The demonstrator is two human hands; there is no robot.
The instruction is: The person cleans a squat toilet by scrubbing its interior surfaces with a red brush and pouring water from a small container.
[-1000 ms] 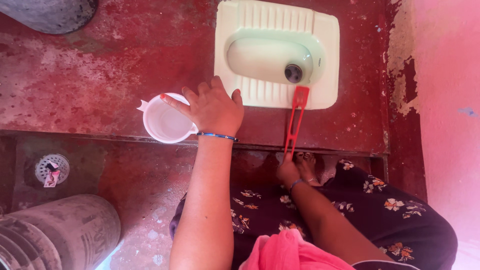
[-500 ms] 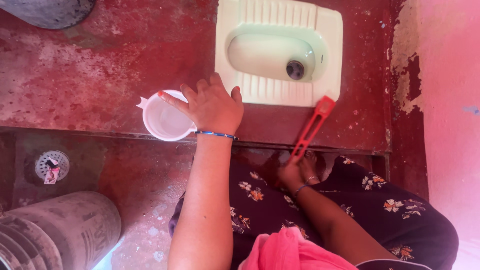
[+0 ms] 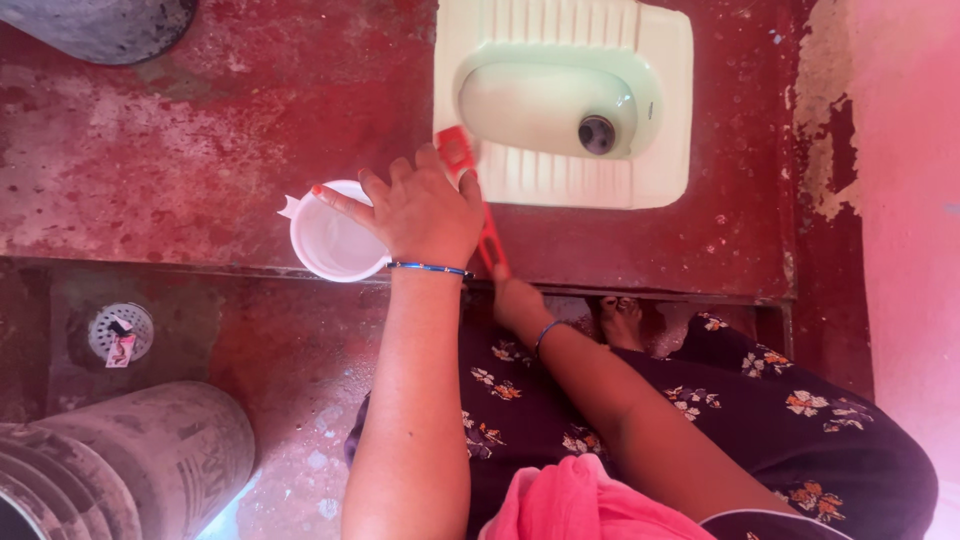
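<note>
My left hand (image 3: 425, 215) rests over the white plastic mug (image 3: 335, 232), which stands upright on the raised red floor (image 3: 200, 130), just beside the near left corner of the pale squat toilet (image 3: 665, 120). My fingers (image 3: 345, 205) are spread and curved over the rim on the side near the handle, so I grasp the mug from above; I think this grip keeps it steady and level, because there seems to be water inside. My right hand (image 3: 515, 300) is lower, at the edge of the step (image 3: 700, 292), and it is closed around the end of the red brush (image 3: 478, 200). The long handle runs up and a little to the left, passing behind my left hand, and the head of the brush lies on the ribbed footrest at the left side of the toilet bowl (image 3: 545, 105). Holding it by the far end lets me reach the toilet from the lower floor. Both wrists carry a thin blue bangle (image 3: 430, 268). At the lower left there is a round floor drain (image 3: 120, 333) with a small wrapper on it, and a grey bucket (image 3: 130, 470) stands near my knee. My dark flowered dress (image 3: 780, 420) covers my legs, and one foot (image 3: 622, 320) shows by the step.
</note>
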